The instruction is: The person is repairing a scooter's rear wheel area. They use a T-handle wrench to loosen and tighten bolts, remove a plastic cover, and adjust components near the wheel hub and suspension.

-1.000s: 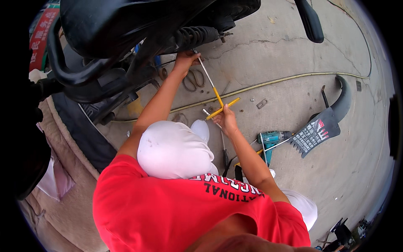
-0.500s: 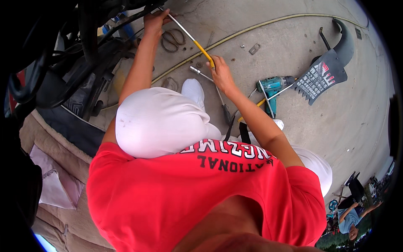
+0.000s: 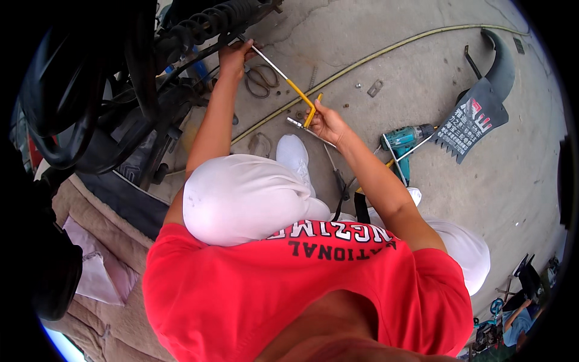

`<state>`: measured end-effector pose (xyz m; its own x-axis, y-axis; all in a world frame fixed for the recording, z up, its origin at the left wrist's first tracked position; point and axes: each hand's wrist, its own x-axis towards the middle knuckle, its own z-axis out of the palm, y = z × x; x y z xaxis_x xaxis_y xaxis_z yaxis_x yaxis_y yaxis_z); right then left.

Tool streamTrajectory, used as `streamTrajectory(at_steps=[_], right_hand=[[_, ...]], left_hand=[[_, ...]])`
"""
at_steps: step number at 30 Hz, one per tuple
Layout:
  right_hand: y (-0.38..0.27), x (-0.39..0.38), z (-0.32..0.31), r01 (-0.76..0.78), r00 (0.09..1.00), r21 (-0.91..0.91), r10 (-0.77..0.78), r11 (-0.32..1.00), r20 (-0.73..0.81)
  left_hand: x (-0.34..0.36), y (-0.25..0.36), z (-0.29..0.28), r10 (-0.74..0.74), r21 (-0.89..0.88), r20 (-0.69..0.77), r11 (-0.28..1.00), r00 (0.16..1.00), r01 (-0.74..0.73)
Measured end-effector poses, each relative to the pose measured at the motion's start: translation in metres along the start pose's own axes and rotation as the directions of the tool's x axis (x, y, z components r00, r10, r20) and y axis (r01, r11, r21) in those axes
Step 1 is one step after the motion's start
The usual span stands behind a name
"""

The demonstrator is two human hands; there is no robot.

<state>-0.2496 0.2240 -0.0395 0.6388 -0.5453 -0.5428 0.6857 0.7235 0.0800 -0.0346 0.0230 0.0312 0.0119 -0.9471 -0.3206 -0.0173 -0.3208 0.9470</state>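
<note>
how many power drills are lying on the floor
1: the teal-and-black power drill lies on the grey concrete floor, right of the right hand holding the yellow-and-silver metal rod. Others could be hidden under the black vehicle.

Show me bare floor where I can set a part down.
Bare concrete lies between the mudguard and the right trouser leg; another patch, between metal plate, hose, mudguard and drill. It's crowded around the right hand, with its yellow-handled wrench and a black-handled tool nearby.
</note>
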Motion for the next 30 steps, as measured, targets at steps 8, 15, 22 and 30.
streamTrajectory(at_steps=[8, 15, 22, 30], right_hand=[[0.022, -0.019, 0.021, 0.068, 0.565, -0.91, -0.736, -0.409, 0.373], [0.012, -0.016, 0.02, 0.037, 0.615, -0.91, -0.708, -0.414, 0.347], [0.001, 0.0, 0.009, 0.285, 0.846, -0.75, -0.525, 0.597, -0.096], [0.002, 0.006, 0.013, 0.036, 0.987, -0.236, -0.071, 0.971, -0.142]], left_hand=[[-0.002, 0.001, 0.005, 0.006, -0.082, -0.045, 0.997, 0.999, -0.01], [-0.008, 0.01, 0.01, -0.003, -0.095, -0.05, 0.995, 0.999, -0.002], [-0.009, 0.014, 0.011, 0.002, -0.099, -0.053, 0.995, 0.999, -0.007], [-0.009, 0.008, 0.012, 0.033, -0.141, -0.056, 0.989, 0.998, -0.04]])
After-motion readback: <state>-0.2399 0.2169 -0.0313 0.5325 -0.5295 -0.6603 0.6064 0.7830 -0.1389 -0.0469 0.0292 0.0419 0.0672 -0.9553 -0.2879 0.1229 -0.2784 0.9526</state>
